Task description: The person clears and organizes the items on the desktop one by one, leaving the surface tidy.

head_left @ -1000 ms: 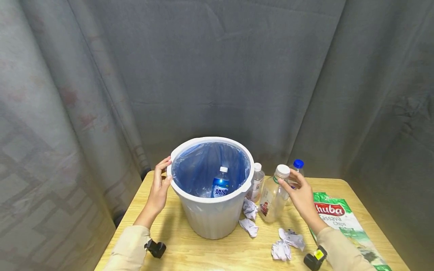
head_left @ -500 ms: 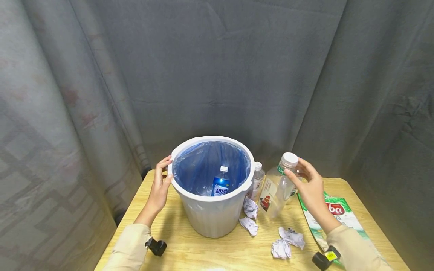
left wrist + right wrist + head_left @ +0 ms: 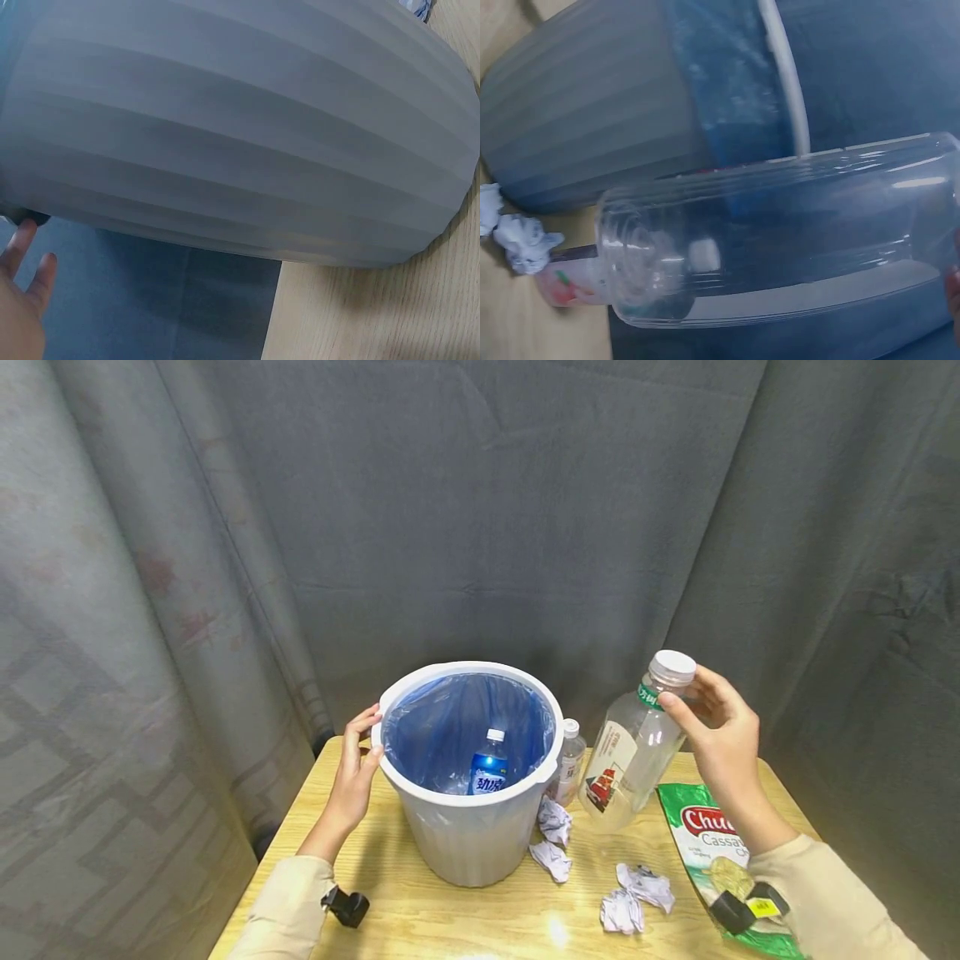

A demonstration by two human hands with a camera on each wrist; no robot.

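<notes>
Gripping the neck of a clear plastic bottle [image 3: 630,756], the right hand [image 3: 720,735] holds it aloft at the ribbed white bin's [image 3: 465,843] three o'clock in the head view. Left hand [image 3: 352,777] clasps its rim. Left wrist: fluted bin wall [image 3: 240,135], straight fingertips [image 3: 30,255]. Right wrist: transparent ridged bottle [image 3: 780,232], crumpled paper [image 3: 525,240].
</notes>
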